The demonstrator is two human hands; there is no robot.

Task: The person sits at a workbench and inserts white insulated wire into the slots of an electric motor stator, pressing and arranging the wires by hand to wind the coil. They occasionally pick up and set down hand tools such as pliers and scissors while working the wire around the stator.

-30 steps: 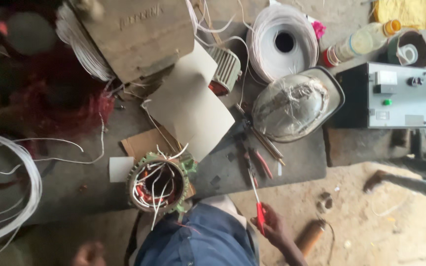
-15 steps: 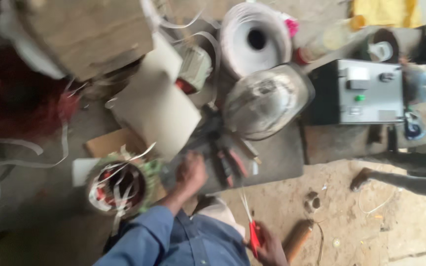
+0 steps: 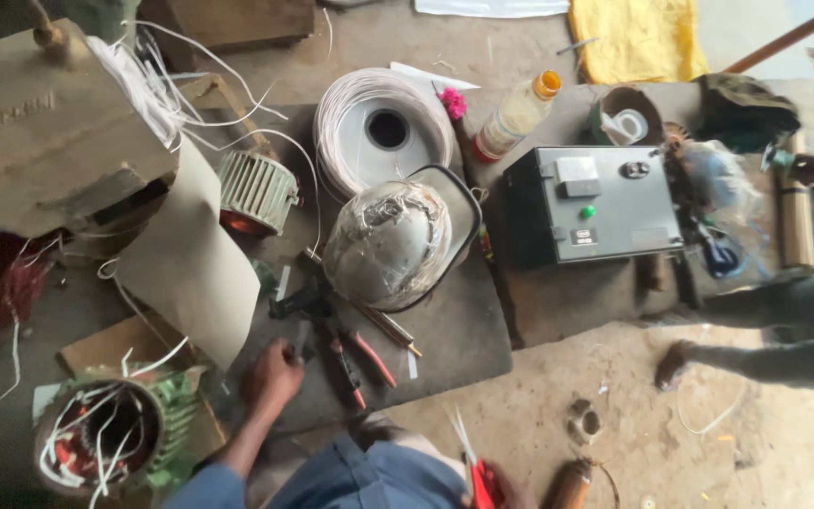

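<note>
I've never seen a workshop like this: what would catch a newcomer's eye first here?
Probably the big white wire coil at top centre, with a plastic-wrapped dome-shaped bundle just below it. At lower left sits a green motor stator bristling with white wires, and the person's left hand reaches into the pliers beside it.

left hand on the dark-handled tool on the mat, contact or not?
Touching. Head view: the left hand has its fingers closed over the handle end of the dark-handled metal tool on the dark grey mat; no gap visible.
</note>
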